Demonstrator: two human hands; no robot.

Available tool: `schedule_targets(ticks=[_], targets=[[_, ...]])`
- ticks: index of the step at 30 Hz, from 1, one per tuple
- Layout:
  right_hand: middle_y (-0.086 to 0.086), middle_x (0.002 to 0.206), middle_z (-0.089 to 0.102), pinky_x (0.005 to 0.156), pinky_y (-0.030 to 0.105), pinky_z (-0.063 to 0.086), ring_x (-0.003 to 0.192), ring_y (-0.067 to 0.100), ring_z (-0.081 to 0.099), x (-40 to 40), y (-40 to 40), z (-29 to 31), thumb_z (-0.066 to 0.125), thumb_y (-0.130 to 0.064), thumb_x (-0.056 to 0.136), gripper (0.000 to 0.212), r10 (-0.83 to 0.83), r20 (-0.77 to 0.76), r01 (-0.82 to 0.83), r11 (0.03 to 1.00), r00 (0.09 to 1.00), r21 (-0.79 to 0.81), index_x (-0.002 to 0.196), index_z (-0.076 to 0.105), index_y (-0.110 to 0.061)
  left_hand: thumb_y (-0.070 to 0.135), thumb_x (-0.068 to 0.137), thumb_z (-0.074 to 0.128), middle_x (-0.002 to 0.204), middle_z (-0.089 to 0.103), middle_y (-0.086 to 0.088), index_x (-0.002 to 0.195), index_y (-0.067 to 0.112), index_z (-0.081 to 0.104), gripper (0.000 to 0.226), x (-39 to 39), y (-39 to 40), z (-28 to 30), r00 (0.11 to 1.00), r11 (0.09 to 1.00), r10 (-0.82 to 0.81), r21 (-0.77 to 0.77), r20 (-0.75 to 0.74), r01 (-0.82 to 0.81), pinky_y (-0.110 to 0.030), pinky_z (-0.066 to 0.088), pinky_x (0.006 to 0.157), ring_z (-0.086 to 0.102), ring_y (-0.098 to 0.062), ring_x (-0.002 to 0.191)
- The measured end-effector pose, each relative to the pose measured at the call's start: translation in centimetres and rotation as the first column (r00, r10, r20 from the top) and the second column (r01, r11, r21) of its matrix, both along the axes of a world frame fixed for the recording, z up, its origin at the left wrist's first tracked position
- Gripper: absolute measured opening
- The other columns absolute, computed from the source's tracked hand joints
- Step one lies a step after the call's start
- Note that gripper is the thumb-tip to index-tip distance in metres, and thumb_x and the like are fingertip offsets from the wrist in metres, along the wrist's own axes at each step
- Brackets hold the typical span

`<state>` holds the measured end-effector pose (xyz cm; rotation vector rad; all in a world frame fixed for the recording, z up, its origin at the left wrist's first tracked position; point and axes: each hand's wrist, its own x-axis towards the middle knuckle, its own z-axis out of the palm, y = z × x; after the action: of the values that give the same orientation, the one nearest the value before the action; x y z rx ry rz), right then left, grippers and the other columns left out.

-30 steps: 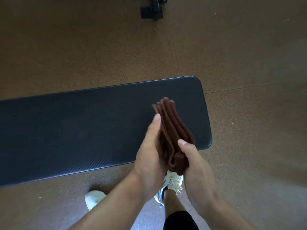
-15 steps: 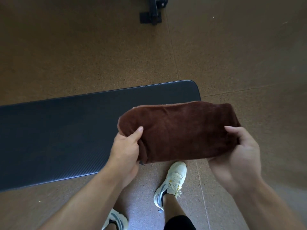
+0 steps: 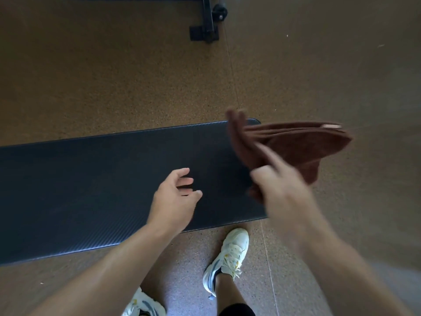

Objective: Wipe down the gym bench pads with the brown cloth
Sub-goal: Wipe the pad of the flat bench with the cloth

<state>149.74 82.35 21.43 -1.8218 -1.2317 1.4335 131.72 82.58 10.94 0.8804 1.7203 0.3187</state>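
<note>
Brown cloth (image 3: 293,147): bunched in the right hand (image 3: 276,190), closed on it, raised over the right end of the bench pad (image 3: 102,183). Left hand (image 3: 176,199): open, empty, hovering above the pad. Advice: flatten the cloth onto the pad, then stroke lengthwise. Change: half a second ago both hands stretched the cloth; the left has let go.

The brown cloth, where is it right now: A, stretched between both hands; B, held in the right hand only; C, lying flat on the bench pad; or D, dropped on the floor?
B: the right hand alone grips the brown cloth, lifted by the end of the bench pad, while the left hand hangs open and empty over the pad.
</note>
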Motion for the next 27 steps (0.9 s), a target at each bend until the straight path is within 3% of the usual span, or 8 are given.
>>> schedule_targets(ticks=[2, 4, 8, 12, 14, 21, 24, 27], targets=[[-0.014, 0.135, 0.066, 0.1, 0.024, 0.05, 0.121, 0.004, 0.06, -1.2, -0.5, -2.9, 0.043, -0.041, 0.102, 0.035, 0.228, 0.023, -0.221, 0.962, 0.973, -0.162, 0.129, 0.059, -0.056, 0.026, 0.08, 0.084, 0.117, 0.063, 0.015, 0.125, 0.036, 0.057, 0.053, -1.9, 0.5, -0.5, 0.955, 0.978, -0.204, 0.01, -0.216, 0.211, -0.037, 0.053, 0.095, 0.063, -0.009, 0.109], [-0.022, 0.163, 0.037, 0.126, 0.032, 0.027, 0.151, -0.003, 0.027, -1.5, -1.8, -6.2, 0.04, -0.056, 0.105, 0.049, 0.37, 0.189, -0.32, 0.914, 0.91, -0.249, 0.153, 0.043, -0.049, 0.041, 0.07, 0.09, 0.14, 0.049, 0.005, 0.139, 0.036, 0.045, 0.083, -3.8, 1.4, -1.0, 0.769, 0.896, -0.426, -0.102, -0.477, 0.432, -0.046, 0.05, 0.1, 0.046, -0.019, 0.132], [-0.006, 0.175, 0.012, 0.132, 0.043, 0.004, 0.161, 0.013, -0.001, -0.9, -3.0, -11.3, 0.043, -0.057, 0.104, 0.067, 0.205, 0.552, -0.133, 0.977, 0.808, -0.168, 0.165, 0.026, -0.033, 0.065, 0.049, 0.092, 0.164, -0.03, 0.0, 0.156, 0.037, -0.022, 0.159, -6.0, 3.5, -2.2, 0.549, 0.746, -0.66, -0.358, -0.513, 0.561, -0.07, 0.024, 0.113, -0.023, -0.028, 0.153], [0.008, 0.175, -0.016, 0.127, 0.059, -0.012, 0.159, 0.033, -0.022, -1.1, -0.5, -17.1, 0.03, -0.085, 0.092, 0.102, 0.222, 0.72, -0.064, 0.969, 0.658, -0.241, 0.167, -0.004, -0.025, 0.067, 0.039, 0.093, 0.146, -0.058, -0.002, 0.145, 0.035, -0.044, 0.176, -5.3, 2.9, -4.1, 0.582, 0.727, -0.686, -0.381, -0.437, 0.571, -0.082, 0.008, 0.108, -0.047, -0.032, 0.141], [0.014, 0.175, -0.01, 0.127, 0.063, -0.009, 0.159, 0.039, -0.019, -2.8, 1.2, -18.7, 0.03, -0.084, 0.09, 0.107, 0.173, 0.772, -0.081, 0.984, 0.611, -0.156, 0.167, 0.0, -0.016, 0.064, 0.037, 0.095, 0.14, -0.064, 0.001, 0.141, 0.038, -0.047, 0.178, -5.0, 2.8, -4.5, 0.608, 0.741, -0.672, -0.387, -0.423, 0.549, -0.082, 0.001, 0.107, -0.052, -0.031, 0.136], [0.005, 0.174, 0.022, 0.129, 0.059, 0.008, 0.162, 0.034, 0.011, -3.5, 2.1, -21.0, 0.043, -0.052, 0.106, 0.068, 0.299, 0.809, -0.627, 0.772, 0.507, 0.107, 0.165, 0.03, -0.02, 0.066, 0.032, 0.095, 0.137, -0.066, 0.005, 0.135, 0.044, -0.051, 0.18, -4.7, 3.2, -4.6, 0.623, 0.737, -0.673, -0.438, -0.398, 0.515, -0.08, -0.007, 0.108, -0.056, -0.027, 0.132], [0.001, 0.172, 0.027, 0.128, 0.062, 0.012, 0.161, 0.036, 0.016, 1.8, 2.7, -21.4, 0.041, -0.046, 0.105, 0.062, 0.178, 0.847, -0.459, 0.884, 0.501, 0.086, 0.163, 0.034, -0.024, 0.062, 0.035, 0.096, 0.136, -0.067, 0.003, 0.134, 0.043, -0.053, 0.179, -4.7, 3.3, -4.7, 0.618, 0.73, -0.679, -0.454, -0.396, 0.511, -0.081, -0.005, 0.108, -0.057, -0.03, 0.132], [-0.002, 0.174, 0.02, 0.13, 0.056, 0.012, 0.162, 0.03, 0.009, 4.3, 2.3, -20.9, 0.035, -0.046, 0.105, 0.063, 0.039, 0.781, -0.17, 0.982, 0.623, 0.087, 0.164, 0.03, -0.026, 0.063, 0.036, 0.095, 0.135, -0.067, 0.002, 0.135, 0.043, -0.052, 0.178, -5.1, 3.2, -5.0, 0.631, 0.731, -0.679, -0.429, -0.376, 0.531, -0.081, -0.01, 0.106, -0.058, -0.03, 0.13]])
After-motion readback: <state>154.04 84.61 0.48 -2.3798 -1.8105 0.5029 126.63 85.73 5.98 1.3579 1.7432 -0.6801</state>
